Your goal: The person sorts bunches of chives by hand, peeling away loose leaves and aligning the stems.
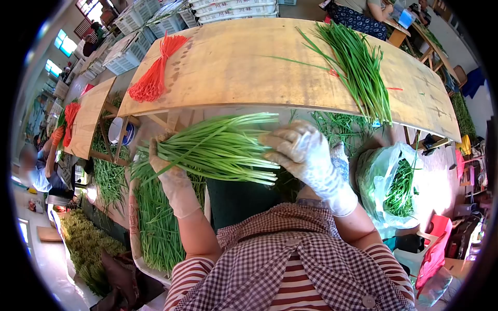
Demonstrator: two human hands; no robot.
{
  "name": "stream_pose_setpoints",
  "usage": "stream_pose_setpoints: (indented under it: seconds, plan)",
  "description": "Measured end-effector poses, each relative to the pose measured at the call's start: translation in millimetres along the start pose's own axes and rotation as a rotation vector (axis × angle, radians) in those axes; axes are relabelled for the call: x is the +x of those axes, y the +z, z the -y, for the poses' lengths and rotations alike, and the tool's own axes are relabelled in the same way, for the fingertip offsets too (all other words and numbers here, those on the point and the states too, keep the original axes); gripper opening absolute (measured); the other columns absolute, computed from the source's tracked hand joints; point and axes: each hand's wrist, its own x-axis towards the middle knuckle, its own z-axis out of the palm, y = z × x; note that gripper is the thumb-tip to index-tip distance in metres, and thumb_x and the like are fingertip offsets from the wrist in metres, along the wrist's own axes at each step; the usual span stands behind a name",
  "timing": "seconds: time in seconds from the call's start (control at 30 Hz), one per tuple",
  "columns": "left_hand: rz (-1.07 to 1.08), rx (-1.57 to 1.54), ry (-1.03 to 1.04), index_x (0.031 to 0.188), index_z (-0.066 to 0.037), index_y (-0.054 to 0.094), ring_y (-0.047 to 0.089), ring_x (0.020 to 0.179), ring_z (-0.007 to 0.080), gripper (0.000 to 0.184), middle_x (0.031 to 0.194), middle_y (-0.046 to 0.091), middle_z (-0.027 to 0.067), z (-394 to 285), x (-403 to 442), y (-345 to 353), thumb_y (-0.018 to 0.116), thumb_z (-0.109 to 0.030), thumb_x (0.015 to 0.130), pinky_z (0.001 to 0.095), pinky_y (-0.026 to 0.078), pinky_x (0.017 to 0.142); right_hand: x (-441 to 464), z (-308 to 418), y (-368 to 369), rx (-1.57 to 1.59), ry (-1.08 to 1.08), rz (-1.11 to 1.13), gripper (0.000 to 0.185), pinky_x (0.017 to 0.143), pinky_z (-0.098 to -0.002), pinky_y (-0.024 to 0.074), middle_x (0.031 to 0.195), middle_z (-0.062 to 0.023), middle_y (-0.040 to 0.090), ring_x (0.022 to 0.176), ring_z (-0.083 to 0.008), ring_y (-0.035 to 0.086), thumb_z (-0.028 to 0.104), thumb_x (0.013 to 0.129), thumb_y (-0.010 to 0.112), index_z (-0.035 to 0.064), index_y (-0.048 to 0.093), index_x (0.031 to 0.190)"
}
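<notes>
Stretching across in front of the person, a wooden table (233,62) is taking up most of the view from where I'm standing. A pale tub (134,228) of greens is sitting below, by the left forearm; a clear plastic bag (371,184) of more greens is slumping off to the right. Up on the table, a green bundle (358,67) is lying over the near edge, right side, and a sheaf of red strips (157,72) is resting at the left. The held bunch of stalks (218,147) is hanging between the two hands, short of the table's near edge, above the lap. Handling, my guess: it's looking light, floppy at the leaf ends, firmer toward the pale ends, easily bruised, maybe slippery if damp. A loose full wrap around the middle is seeming the safest hold. The gloved left hand (168,171) is closing around the leafy end, tips spilling past it. The gloved right hand (301,153) is reaching the pale stalk ends (264,177), fingers curving; whether they're pinching or just brushing, I'm not managing to tell.
</notes>
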Motion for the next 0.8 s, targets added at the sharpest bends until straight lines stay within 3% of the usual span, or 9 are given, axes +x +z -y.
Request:
stream_pose_setpoints:
  seconds: [0.1, 0.2, 0.27, 0.33, 0.43, 0.5, 0.57, 0.67, 0.8]
  plan:
    - [0.325, -0.188, -0.211, 0.071, -0.007, 0.059, 0.063, 0.078, 0.0281, 0.032, 0.079, 0.065, 0.0124, -6.9, 15.1, -22.9, 0.043, -0.022, 0.095, 0.0441, 0.053, 0.081, -2.1, -0.1, 9.0, -0.078, -0.084, -0.039, 0.022, 0.078, -0.0370, 0.0529, 0.086, -0.0020, 0.068, 0.080, -0.0217, 0.065, 0.026, 0.074, 0.072, 0.0166, 0.071, 0.094]
    - [0.180, 0.034, -0.075, 0.074, -0.008, 0.060, 0.062, 0.074, 0.0269, 0.029, 0.079, 0.065, 0.0110, -5.7, 4.2, -19.4, 0.046, -0.023, 0.095, 0.0426, 0.052, 0.082, 3.3, 3.7, 7.6, 0.304, 0.288, 0.105, 0.012, 0.076, -0.0343, 0.0537, 0.084, -0.0050, 0.070, 0.078, -0.0214, 0.066, 0.018, 0.077, 0.073, 0.0104, 0.073, 0.086]
    - [0.177, -0.032, -0.057, 0.074, -0.009, 0.056, 0.058, 0.074, 0.0206, 0.025, 0.074, 0.060, 0.0056, 1.2, -4.5, -5.9, 0.053, -0.026, 0.092, 0.0362, 0.050, 0.077, 2.1, 12.4, 4.6, 1.057, 0.762, -0.036, 0.012, 0.077, -0.0291, 0.0535, 0.088, -0.0082, 0.071, 0.084, -0.0184, 0.068, 0.005, 0.078, 0.073, 0.0055, 0.073, 0.090]
    - [0.218, -0.112, -0.056, 0.074, -0.010, 0.054, 0.057, 0.075, 0.0169, 0.024, 0.074, 0.058, 0.0021, 5.4, -18.2, 7.3, 0.056, -0.028, 0.091, 0.0328, 0.049, 0.074, 1.5, 17.2, -3.2, 1.107, 0.692, -0.033, 0.012, 0.081, -0.0305, 0.0522, 0.088, -0.0074, 0.071, 0.083, -0.0191, 0.067, 0.007, 0.079, 0.073, 0.0057, 0.072, 0.091]
    - [0.405, -0.272, -0.041, 0.078, -0.012, 0.055, 0.057, 0.081, 0.0154, 0.021, 0.084, 0.059, -0.0004, 3.0, -23.6, 16.3, 0.055, -0.028, 0.092, 0.0346, 0.049, 0.082, -4.1, 28.1, -25.7, 1.098, 0.068, 0.255, 0.009, 0.089, -0.0371, 0.0475, 0.088, -0.0059, 0.071, 0.087, -0.0213, 0.067, 0.012, 0.080, 0.073, 0.0057, 0.070, 0.085]
    - [0.344, -0.122, 0.157, 0.080, -0.012, 0.055, 0.058, 0.084, 0.0154, 0.019, 0.087, 0.059, -0.0004, -2.2, -22.8, 20.0, 0.054, -0.027, 0.092, 0.0359, 0.049, 0.087, -13.2, 24.8, -30.1, 1.326, 0.208, 0.288, 0.011, 0.080, -0.0339, 0.0522, 0.086, -0.0074, 0.071, 0.084, -0.0182, 0.067, 0.013, 0.081, 0.072, 0.0050, 0.071, 0.089]
    - [0.411, -0.124, 0.227, 0.082, -0.012, 0.055, 0.057, 0.090, 0.0155, 0.019, 0.092, 0.058, -0.0011, -6.0, -21.0, 18.5, 0.051, -0.026, 0.094, 0.0375, 0.047, 0.096, -11.8, 29.2, -43.3, 1.322, 0.950, -0.037, 0.016, 0.076, -0.0325, 0.0555, 0.089, -0.0084, 0.071, 0.085, -0.0143, 0.066, 0.008, 0.080, 0.073, 0.0021, 0.069, 0.094]
    - [0.395, 0.240, 0.493, 0.092, -0.012, 0.057, 0.057, 0.096, 0.0156, 0.021, 0.098, 0.059, -0.0003, 6.3, -93.4, 86.2, 0.050, -0.030, 0.096, 0.0361, 0.044, 0.099, 6.9, 38.5, -46.3, 1.095, 0.770, 0.083, 0.035, 0.087, -0.0325, 0.0530, 0.100, -0.0109, 0.069, 0.095, -0.0169, 0.064, 0.009, 0.081, 0.073, 0.0010, 0.062, 0.114]
    - [0.392, 0.319, 0.095, 0.111, -0.013, 0.054, 0.057, 0.101, 0.0169, 0.030, 0.112, 0.058, 0.0049, 18.4, -77.1, 78.0, 0.048, -0.039, 0.097, 0.0327, 0.047, 0.095, -6.2, 57.8, -18.9, 2.452, 0.861, -0.048, 0.032, 0.092, -0.0365, 0.0527, 0.123, -0.0085, 0.060, 0.111, -0.0223, 0.059, 0.011, 0.090, 0.058, 0.0073, 0.060, 0.122]
